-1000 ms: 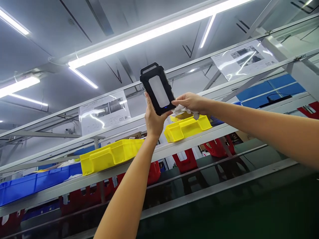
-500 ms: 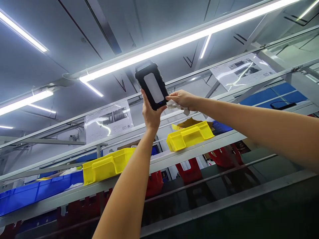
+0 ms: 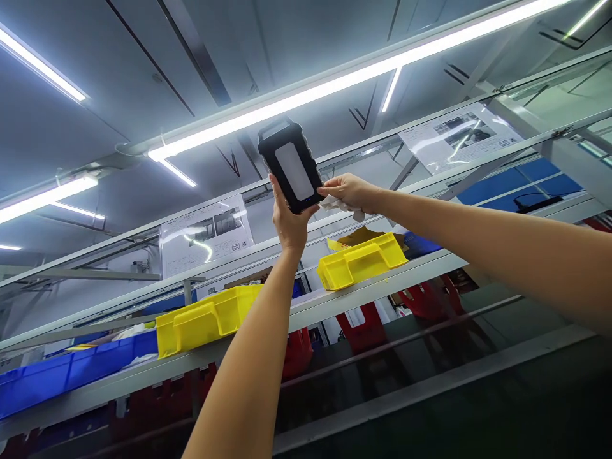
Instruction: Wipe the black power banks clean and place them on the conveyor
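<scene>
A black power bank (image 3: 292, 169) with a pale rounded panel and a loop at its top is held up, tilted, below the ceiling light. Small blue lights glow near its bottom edge. Around its lower left side and bottom my left hand (image 3: 289, 223) is closed, thumb along the lower edge. My right hand (image 3: 351, 191) touches the lower right corner with pinched fingertips. A crumpled white cloth or tissue (image 3: 337, 204) is tucked in the right hand's curled fingers.
Two yellow bins (image 3: 366, 260) and blue bins (image 3: 90, 362) stand on a metal shelf (image 3: 329, 296). Printed sheets (image 3: 205, 236) hang from the rail above. Red bins (image 3: 363, 328) sit beneath the shelf. A long lamp (image 3: 335, 83) runs overhead.
The view has shifted very slightly, with the background moving a little left. Both hands keep the same hold on the power bank.
</scene>
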Motion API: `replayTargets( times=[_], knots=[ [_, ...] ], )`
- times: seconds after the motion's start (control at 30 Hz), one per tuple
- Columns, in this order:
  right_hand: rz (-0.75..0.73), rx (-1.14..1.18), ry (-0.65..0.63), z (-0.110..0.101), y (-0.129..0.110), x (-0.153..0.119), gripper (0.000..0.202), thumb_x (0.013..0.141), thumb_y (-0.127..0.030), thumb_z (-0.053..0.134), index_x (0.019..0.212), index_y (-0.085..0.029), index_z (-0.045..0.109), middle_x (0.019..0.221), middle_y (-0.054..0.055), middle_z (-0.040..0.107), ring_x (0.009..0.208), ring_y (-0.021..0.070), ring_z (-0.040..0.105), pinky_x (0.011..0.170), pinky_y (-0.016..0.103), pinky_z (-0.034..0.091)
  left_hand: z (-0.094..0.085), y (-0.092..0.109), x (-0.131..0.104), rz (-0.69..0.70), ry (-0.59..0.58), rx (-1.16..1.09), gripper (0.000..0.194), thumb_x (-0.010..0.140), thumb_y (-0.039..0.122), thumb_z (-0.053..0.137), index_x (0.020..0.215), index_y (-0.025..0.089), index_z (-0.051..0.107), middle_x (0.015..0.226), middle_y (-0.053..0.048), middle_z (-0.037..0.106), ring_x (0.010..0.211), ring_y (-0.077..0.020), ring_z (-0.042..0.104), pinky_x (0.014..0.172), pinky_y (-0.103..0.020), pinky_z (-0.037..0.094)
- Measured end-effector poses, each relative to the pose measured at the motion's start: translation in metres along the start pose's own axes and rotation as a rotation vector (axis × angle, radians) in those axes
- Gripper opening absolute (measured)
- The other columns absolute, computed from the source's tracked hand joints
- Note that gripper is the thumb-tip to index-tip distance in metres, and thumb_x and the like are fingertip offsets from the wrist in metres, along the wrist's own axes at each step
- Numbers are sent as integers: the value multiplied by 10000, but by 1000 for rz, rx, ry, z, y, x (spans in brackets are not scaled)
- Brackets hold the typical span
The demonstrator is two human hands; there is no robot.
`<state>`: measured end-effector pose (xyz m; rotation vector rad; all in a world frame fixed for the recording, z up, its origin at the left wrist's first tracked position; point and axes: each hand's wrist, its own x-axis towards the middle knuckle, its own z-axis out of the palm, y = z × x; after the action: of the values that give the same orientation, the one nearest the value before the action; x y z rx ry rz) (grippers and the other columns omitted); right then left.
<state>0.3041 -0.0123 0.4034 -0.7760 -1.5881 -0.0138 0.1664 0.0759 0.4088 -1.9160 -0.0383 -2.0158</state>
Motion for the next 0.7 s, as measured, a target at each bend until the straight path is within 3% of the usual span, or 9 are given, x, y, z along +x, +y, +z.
replayTargets(
  times=[0.13,0.2,0.27,0.33,0.43,0.53,0.6,0.7],
  knots=[
    [-30,38,-2,0,10,-18,245,904,-293,556,726,-129,594,549,-63,466,413,33,359,378,153,312,1,9,-22,-75,42,2,1136,572,218,838,1470,198,142,983,-68,660,836,-221,619,770,-379,517],
    [-28,56,-11,4,20,-40,258,900,-260,540,673,-142,575,523,-61,444,423,42,365,386,159,302,-1,20,-50,-140,28,-13,1136,563,243,841,1467,185,156,876,-32,658,738,-200,617,717,-371,527],
    [-3,70,-26,10,36,-73,244,887,-206,521,654,-148,561,517,-58,438,434,50,378,395,167,292,-9,37,-92,-264,-14,-99,1126,555,265,843,1463,185,183,845,-22,655,753,-205,635,729,-370,532],
    [52,84,-60,21,56,-121,205,858,-197,526,665,-147,577,538,-45,464,452,60,402,404,174,299,-21,63,-146,-445,-79,-340,1106,581,248,826,1465,229,162,938,-31,673,886,-212,659,812,-357,531],
    [196,128,-148,41,87,-212,250,827,-346,550,686,-149,611,556,-14,515,458,92,434,395,196,320,-46,113,-234,-873,-132,-518,1140,550,201,837,1459,272,153,1169,-62,650,1062,-225,629,916,-341,504],
    [534,291,-238,64,105,-305,349,823,-503,534,810,-180,667,686,35,640,527,153,557,441,231,421,-72,160,-311,-1323,-134,-549,1242,489,165,858,1470,285,106,1209,-66,639,1080,-243,626,901,-327,518],
    [745,375,-210,78,108,-357,383,796,-545,552,875,-202,703,799,63,694,678,224,648,596,299,526,-87,184,-351,-1491,-113,-568,1304,438,259,892,1474,277,100,1234,-80,625,1085,-265,623,891,-336,524],
    [935,429,-164,92,112,-417,438,782,-579,553,986,-229,720,1008,99,709,924,307,660,818,406,535,-104,209,-394,-1626,-39,-647,1423,321,504,884,1479,256,95,1256,-117,608,1082,-319,618,892,-382,527]
  ],
)
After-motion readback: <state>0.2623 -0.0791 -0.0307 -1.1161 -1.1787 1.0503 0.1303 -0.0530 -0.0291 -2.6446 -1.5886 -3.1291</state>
